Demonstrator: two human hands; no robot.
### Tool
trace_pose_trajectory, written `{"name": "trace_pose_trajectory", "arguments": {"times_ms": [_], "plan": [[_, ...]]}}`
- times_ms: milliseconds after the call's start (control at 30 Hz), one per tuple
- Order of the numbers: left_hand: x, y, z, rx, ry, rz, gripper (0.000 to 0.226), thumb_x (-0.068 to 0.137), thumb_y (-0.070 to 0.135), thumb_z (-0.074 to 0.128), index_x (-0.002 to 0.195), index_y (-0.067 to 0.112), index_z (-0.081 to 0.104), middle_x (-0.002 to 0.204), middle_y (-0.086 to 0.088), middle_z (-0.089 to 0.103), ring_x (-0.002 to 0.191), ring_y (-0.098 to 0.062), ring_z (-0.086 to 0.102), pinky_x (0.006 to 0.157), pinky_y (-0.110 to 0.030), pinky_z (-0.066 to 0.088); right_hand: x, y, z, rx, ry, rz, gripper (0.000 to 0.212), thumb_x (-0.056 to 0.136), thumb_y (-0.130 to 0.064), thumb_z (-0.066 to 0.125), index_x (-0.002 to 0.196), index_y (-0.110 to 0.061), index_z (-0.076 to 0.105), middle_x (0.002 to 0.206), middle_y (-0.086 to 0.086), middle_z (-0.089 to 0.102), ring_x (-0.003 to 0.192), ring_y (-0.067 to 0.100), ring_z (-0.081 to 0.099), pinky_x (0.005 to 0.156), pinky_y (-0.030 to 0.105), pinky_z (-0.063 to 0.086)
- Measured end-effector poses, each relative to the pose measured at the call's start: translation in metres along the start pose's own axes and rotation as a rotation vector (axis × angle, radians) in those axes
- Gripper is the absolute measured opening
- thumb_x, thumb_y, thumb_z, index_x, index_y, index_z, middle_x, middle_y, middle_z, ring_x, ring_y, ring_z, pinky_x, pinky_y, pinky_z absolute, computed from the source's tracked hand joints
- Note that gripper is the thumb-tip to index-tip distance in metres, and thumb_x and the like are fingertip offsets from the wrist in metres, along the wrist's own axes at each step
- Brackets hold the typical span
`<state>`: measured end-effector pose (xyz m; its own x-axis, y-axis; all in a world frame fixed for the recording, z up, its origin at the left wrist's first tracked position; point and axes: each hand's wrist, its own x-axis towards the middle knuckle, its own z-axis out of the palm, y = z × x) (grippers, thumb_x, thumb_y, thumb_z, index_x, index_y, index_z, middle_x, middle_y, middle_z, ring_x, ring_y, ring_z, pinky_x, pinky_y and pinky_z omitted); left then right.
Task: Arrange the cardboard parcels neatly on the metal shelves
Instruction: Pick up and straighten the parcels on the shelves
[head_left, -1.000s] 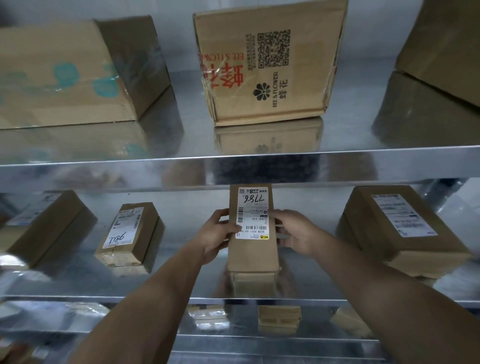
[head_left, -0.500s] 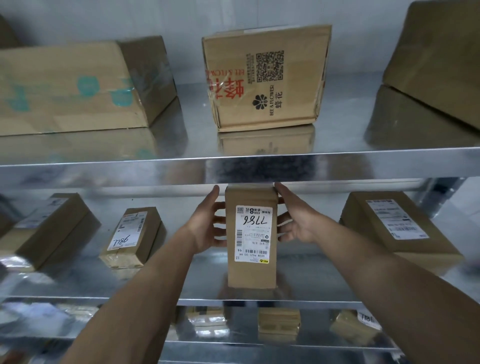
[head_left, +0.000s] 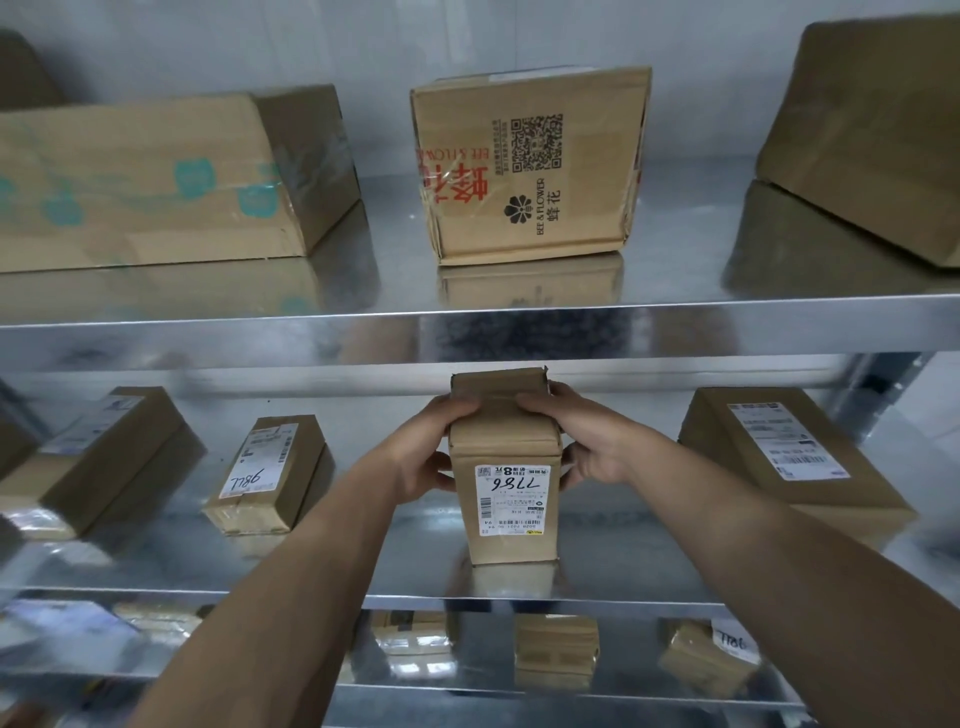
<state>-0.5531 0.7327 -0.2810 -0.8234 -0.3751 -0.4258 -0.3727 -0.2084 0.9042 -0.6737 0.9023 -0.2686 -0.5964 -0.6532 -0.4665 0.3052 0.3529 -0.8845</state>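
On the middle shelf (head_left: 311, 571) | brown parcel (head_left: 506, 499) upright, white label "7786" | left hand (head_left: 426, 449), right hand (head_left: 584, 441) clasping its sides

Handwritten "7786", upside down, and a printed "8" on the white label (head_left: 511, 499) of the upright parcel (head_left: 506, 493); "BEE & FLOWER", "蜂花" and a QR code on the upper-shelf box (head_left: 530, 166); handwritten "786" on the small parcel (head_left: 270, 475) to the left.

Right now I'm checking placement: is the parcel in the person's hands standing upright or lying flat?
Upright. The parcel stands on its small end on the middle shelf, label facing outward, left hand and right hand gripping its top.
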Motion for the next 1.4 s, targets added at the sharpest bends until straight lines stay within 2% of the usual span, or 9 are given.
{"name": "trace_pose_trajectory", "arguments": {"times_ms": [367,567,700,800,967,1100,1200,1267,1400], "plan": [[0.000,0.003,0.009,0.018,0.036,0.017,0.022,0.098,0.036,0.057,0.116,0.024,0.063,0.104,-0.010,0.067,0.085,-0.031,0.065,0.078,-0.044,0.054,0.007,0.001,0.001,-0.060,0.051,0.017,0.045,0.094,-0.045,0.068,0.133,-0.033,0.049,0.126,0.010,0.063,0.104,0.048,0.066,0.089,0.074,0.050],[0.006,0.005,0.010,0.031,0.050,0.002,0.026,0.098,0.033,0.057,0.122,0.024,0.062,0.123,-0.019,0.068,0.095,-0.035,0.066,0.089,-0.053,0.055,0.009,-0.002,0.002,-0.068,0.064,0.014,0.041,0.097,-0.038,0.067,0.133,-0.029,0.049,0.124,0.011,0.062,0.102,0.047,0.064,0.087,0.073,0.052],[0.008,0.007,0.010,0.038,0.061,0.000,0.025,0.099,0.030,0.058,0.123,0.024,0.062,0.125,-0.021,0.067,0.097,-0.037,0.066,0.094,-0.059,0.053,0.011,-0.003,-0.001,-0.061,0.050,0.013,0.039,0.097,-0.036,0.068,0.130,-0.027,0.050,0.120,0.011,0.062,0.095,0.042,0.065,0.086,0.072,0.052],[0.009,0.008,0.011,0.042,0.069,-0.012,0.024,0.099,0.029,0.058,0.122,0.024,0.061,0.124,-0.021,0.067,0.096,-0.037,0.067,0.093,-0.060,0.053,0.011,-0.004,-0.002,-0.060,0.048,0.015,0.041,0.096,-0.035,0.068,0.131,-0.026,0.049,0.120,0.011,0.062,0.097,0.043,0.065,0.081,0.069,0.055],[0.008,0.009,0.013,0.049,0.069,-0.025,0.024,0.099,0.030,0.059,0.122,0.024,0.062,0.121,-0.021,0.069,0.093,-0.035,0.068,0.081,-0.053,0.058,0.011,-0.003,-0.002,-0.047,0.038,0.015,0.035,0.098,-0.034,0.067,0.127,-0.027,0.050,0.119,0.012,0.063,0.098,0.043,0.066,0.075,0.063,0.056],[0.007,0.007,0.013,0.050,0.082,-0.058,0.034,0.096,0.042,0.061,0.124,0.022,0.062,0.107,-0.012,0.071,0.091,-0.032,0.068,0.082,-0.050,0.056,0.013,-0.001,-0.005,-0.026,0.037,0.018,0.037,0.098,-0.037,0.067,0.129,-0.029,0.050,0.120,0.010,0.064,0.099,0.045,0.067,0.083,0.071,0.054],[0.007,0.003,0.010,0.041,0.054,-0.119,0.060,0.086,0.067,0.064,0.132,0.029,0.060,0.127,-0.002,0.066,0.118,-0.034,0.060,0.106,-0.066,0.038,0.013,-0.001,-0.010,-0.001,0.023,0.032,0.041,0.096,-0.042,0.068,0.131,-0.030,0.051,0.124,0.010,0.063,0.101,0.047,0.067,0.088,0.076,0.050],[0.007,0.002,0.007,0.006,0.042,-0.135,0.074,0.081,0.080,0.056,0.141,0.035,0.055,0.140,0.004,0.058,0.131,-0.034,0.050,0.109,-0.073,0.022,0.012,0.000,-0.014,0.018,0.030,0.045,0.040,0.095,-0.043,0.068,0.129,-0.030,0.053,0.123,0.011,0.063,0.104,0.047,0.067,0.090,0.075,0.049],[0.010,-0.015,0.003,0.009,0.163,-0.198,0.074,0.091,0.078,0.041,0.148,0.030,0.048,0.150,-0.003,0.051,0.139,-0.035,0.044,0.114,-0.067,0.022,0.008,0.001,-0.023,0.109,0.003,0.064,0.028,0.097,-0.043,0.066,0.119,-0.029,0.057,0.119,0.015,0.065,0.100,0.043,0.068,0.085,0.070,0.054]]}}
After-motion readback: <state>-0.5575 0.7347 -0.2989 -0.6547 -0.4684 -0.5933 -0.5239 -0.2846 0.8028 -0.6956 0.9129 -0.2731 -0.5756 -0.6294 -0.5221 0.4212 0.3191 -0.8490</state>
